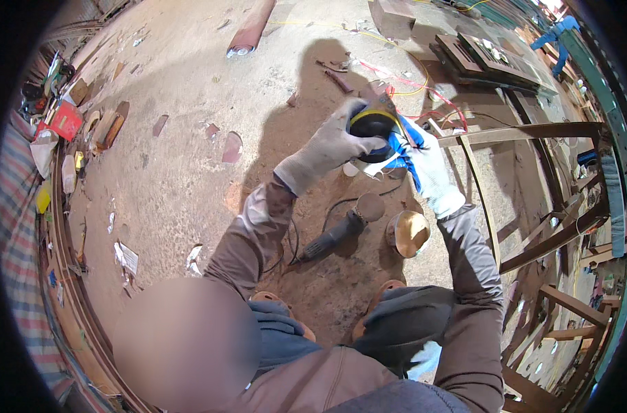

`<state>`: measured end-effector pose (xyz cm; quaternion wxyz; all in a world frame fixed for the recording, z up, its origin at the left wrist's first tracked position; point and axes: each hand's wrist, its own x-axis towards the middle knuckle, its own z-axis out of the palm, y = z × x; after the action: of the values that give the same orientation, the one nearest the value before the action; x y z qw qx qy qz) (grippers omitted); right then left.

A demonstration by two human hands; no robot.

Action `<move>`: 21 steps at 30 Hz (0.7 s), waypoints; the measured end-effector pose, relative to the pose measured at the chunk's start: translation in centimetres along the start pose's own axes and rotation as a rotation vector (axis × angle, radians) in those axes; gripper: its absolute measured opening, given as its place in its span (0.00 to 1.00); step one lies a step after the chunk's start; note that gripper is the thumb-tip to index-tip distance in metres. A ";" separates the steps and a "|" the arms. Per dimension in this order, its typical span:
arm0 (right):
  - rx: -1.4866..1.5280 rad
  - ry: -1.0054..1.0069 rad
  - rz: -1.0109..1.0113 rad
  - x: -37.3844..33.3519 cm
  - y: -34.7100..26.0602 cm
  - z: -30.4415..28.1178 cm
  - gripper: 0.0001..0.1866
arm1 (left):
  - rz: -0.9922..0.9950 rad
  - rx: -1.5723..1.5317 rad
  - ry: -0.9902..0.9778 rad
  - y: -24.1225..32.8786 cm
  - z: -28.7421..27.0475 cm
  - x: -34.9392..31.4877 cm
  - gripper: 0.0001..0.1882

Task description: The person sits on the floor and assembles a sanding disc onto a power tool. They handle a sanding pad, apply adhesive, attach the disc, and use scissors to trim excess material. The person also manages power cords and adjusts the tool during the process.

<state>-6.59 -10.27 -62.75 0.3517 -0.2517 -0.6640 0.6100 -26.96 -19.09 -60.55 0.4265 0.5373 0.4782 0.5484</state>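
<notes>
In front of me, above the floor, both gloved hands are at a round black thing with a yellow rim; its exact kind is unclear. My left hand, in a grey-white glove, curls round its left side with the thumb across the lower edge. On its right side closes my right hand, in a white and blue glove; a thin brownish edge shows by its fingers. Below the hands an angle grinder lies on the floor with its round disc facing up. Beside it stands a round tin with a tan inside.
A rusty metal frame stands at my right. Dark slatted panels lie at the far right, near a yellow cable. A reddish roll lies far ahead. At left are a red container and a striped sheet. Another person is far right.
</notes>
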 end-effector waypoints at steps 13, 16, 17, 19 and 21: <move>0.194 0.274 0.049 -2.0 -2.4 -0.4 0.24 | 0.024 -0.674 0.118 -3.1 4.7 -0.4 0.34; 0.032 0.364 -0.032 -2.9 -2.1 -0.5 0.24 | -0.011 -0.687 0.293 -3.7 8.1 0.6 0.24; -0.053 0.320 -0.008 -3.2 -1.9 -1.0 0.25 | -0.049 -0.700 0.335 -4.0 8.3 0.7 0.23; -0.222 0.232 0.036 -3.7 -1.8 -1.8 0.28 | 0.049 -0.656 0.363 -4.5 8.2 0.7 0.20; -0.333 0.241 0.037 -4.7 -2.9 -1.8 0.32 | 0.119 -0.542 0.339 -4.8 7.1 1.0 0.20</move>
<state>-1.96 -13.07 -60.62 0.3709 -0.3894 -0.7041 0.4637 -20.12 -16.73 -65.29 0.4355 0.3323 0.3465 0.7614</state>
